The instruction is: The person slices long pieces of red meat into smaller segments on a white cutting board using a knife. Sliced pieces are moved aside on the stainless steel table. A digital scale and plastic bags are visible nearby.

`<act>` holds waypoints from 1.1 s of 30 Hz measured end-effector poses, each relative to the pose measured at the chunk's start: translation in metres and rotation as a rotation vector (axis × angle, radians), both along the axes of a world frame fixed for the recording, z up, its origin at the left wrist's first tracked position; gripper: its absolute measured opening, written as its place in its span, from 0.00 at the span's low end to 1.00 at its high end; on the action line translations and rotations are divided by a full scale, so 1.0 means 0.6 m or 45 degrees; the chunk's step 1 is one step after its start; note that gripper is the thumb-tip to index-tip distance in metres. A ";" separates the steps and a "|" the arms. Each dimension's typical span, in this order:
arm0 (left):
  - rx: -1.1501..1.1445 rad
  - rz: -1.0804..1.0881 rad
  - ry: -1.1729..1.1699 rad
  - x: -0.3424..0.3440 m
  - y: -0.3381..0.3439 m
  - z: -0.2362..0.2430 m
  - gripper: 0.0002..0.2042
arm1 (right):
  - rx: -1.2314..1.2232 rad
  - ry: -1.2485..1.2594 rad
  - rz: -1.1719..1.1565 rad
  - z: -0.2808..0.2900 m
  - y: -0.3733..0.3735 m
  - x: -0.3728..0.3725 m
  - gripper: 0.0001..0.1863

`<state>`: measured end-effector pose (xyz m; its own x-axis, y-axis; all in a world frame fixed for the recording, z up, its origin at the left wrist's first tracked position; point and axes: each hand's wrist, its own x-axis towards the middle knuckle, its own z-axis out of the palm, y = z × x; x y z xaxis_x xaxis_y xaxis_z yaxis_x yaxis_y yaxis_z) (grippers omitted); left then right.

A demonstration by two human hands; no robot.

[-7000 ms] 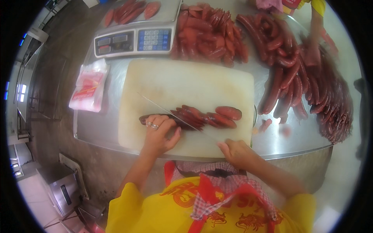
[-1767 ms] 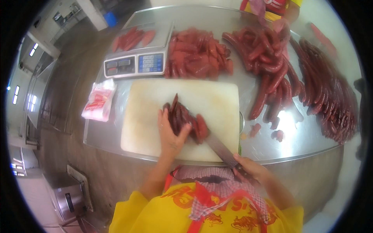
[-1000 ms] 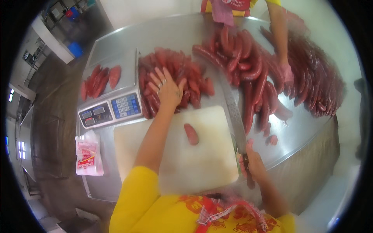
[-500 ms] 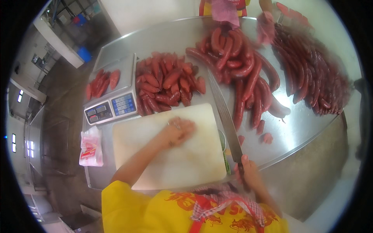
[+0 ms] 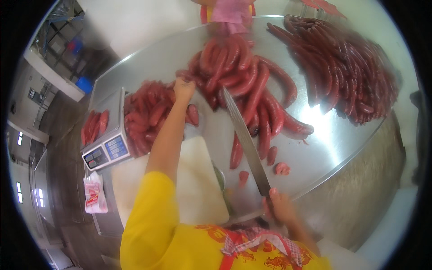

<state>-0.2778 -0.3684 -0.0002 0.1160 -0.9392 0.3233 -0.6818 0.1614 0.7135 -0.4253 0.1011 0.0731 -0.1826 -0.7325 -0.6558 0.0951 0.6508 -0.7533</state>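
Seen from above: a steel worktop (image 5: 321, 155) with a loose heap of long red sausages (image 5: 231, 80) at the middle, reaching nearly to the far edge. Left hand (image 5: 184, 88) at the left end of one long sausage (image 5: 205, 92) in that heap, fingers bent, touching or covering the tip; impossible to tell whether closed around it. Long axis of that sausage slanting away from the hand, rightward and toward the near edge. Right hand (image 5: 281, 207) much farther from that end, by the near edge, wrapped around the handle of a large knife (image 5: 246, 141); blade pointing toward the far edge and slightly left, overlapping the heap in view, contact unclear. Just beside the left hand, toward the left edge, a pile of cut red pieces (image 5: 148, 117); past those, a white scale (image 5: 107, 150). Under the left arm, near the near edge, a white cutting board (image 5: 193, 180). Toward the far right corner, well apart, a second bundle of sausages (image 5: 342, 67).
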 end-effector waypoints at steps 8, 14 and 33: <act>0.613 -0.051 0.021 -0.076 -0.068 -0.052 0.20 | 0.103 -0.038 -0.138 -0.014 0.013 -0.037 0.36; 1.110 -0.258 1.216 0.025 -0.029 0.052 0.10 | 0.020 -0.071 -0.168 -0.031 0.021 -0.031 0.36; 0.494 -1.001 -0.745 0.482 0.524 0.125 0.17 | -0.210 0.569 0.846 0.020 -0.037 0.123 0.32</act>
